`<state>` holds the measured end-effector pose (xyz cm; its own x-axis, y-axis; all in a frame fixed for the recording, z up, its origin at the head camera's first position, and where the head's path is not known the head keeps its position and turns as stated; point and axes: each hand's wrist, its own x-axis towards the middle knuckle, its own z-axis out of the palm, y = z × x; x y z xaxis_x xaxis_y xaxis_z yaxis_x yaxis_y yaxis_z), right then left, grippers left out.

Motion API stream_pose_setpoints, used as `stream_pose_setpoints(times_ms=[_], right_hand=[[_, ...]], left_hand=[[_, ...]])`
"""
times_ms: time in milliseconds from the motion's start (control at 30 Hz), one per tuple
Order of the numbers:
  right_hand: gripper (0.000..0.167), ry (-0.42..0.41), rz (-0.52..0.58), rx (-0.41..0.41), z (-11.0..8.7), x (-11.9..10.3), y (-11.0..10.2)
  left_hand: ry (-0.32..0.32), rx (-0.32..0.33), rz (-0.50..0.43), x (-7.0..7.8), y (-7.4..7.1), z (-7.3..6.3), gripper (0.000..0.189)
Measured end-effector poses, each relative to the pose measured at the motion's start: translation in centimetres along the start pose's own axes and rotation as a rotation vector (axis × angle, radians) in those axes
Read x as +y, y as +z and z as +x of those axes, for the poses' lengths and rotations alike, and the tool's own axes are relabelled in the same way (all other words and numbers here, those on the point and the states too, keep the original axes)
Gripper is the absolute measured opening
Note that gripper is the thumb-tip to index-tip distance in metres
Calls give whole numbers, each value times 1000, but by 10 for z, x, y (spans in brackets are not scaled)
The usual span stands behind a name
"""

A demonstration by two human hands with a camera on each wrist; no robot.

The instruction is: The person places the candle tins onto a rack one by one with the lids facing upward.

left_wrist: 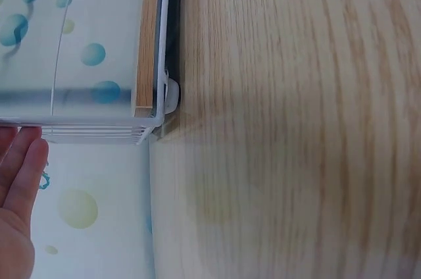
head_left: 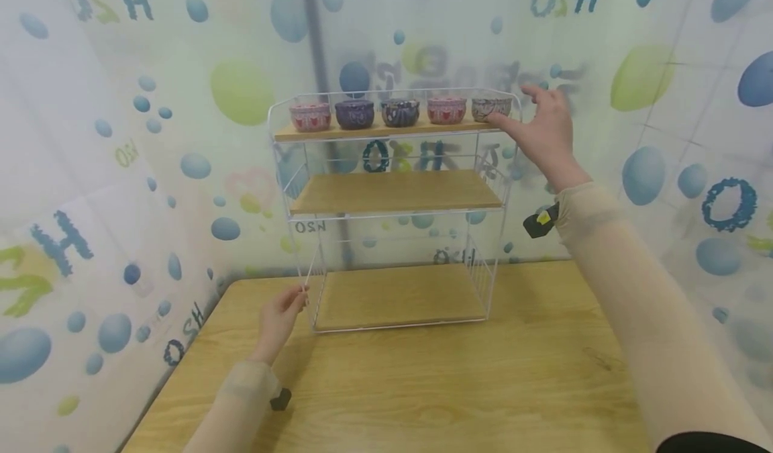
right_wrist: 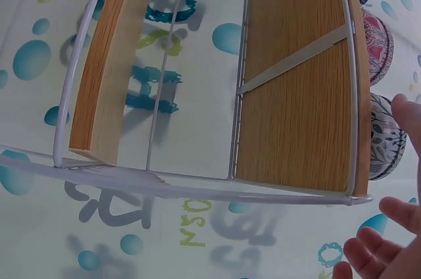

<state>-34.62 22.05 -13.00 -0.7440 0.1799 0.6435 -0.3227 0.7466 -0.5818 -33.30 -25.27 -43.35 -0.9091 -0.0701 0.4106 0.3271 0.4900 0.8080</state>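
Note:
A white wire rack (head_left: 506,238) with three wooden shelves stands on the table. Several small round patterned tins line its top shelf (head_left: 386,132). At the row's right end sits a grey leaf-print tin (head_left: 483,108), also visible in the right wrist view. My right hand (head_left: 546,134) is beside that tin, thumb at its front and the other fingers spread apart past the rack's right end. Whether the thumb touches the tin I cannot tell. Low on the rack's left front post, my left hand (head_left: 280,319) holds the wire at the fingertips; its thumb is hidden in the left wrist view.
Left of the leaf-print tin stand a pink tin (head_left: 447,111), a dark navy tin (head_left: 400,113), a purple tin (head_left: 354,114) and another pink tin (head_left: 311,117). The wooden table (head_left: 435,386) extends in front. A patterned curtain (head_left: 241,30) hangs behind and at both sides.

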Motion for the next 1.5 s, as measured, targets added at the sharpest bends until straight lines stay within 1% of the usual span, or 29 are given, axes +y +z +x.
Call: stream_pose_setpoints(times_ms=[67,200,333,567,733,900,967,1100,1300,1400,1500], right_hand=[[83,-12,-4,7,1,2,-2],[82,-11,-4,23,4,2,-6],[84,8,6,13,4,2,-6],[85,18,9,5,4,0,-5],[83,0,8,21,2,2,-7],[83,8,10,6,1,3,-6],[82,9,15,1,0,5,-5],[82,-3,25,-5,-3,8,-4],[77,-27,13,3,-7,17,-4],[73,-34,2,15,-10,28,-5],[70,-36,10,13,-15,40,-6]], left_hand=[[-6,8,-7,1,1,2,30],[-10,17,-43,3,4,5,33],[-10,23,-37,3,4,5,34],[0,83,-32,4,2,3,33],[-1,75,-49,3,3,4,35],[32,72,-62,0,3,4,35],[42,58,-47,-2,2,2,37],[60,29,25,-4,-3,-1,39],[104,13,143,-6,-19,2,38],[95,-3,214,-5,-29,6,41],[61,-43,263,-3,-39,10,50]])
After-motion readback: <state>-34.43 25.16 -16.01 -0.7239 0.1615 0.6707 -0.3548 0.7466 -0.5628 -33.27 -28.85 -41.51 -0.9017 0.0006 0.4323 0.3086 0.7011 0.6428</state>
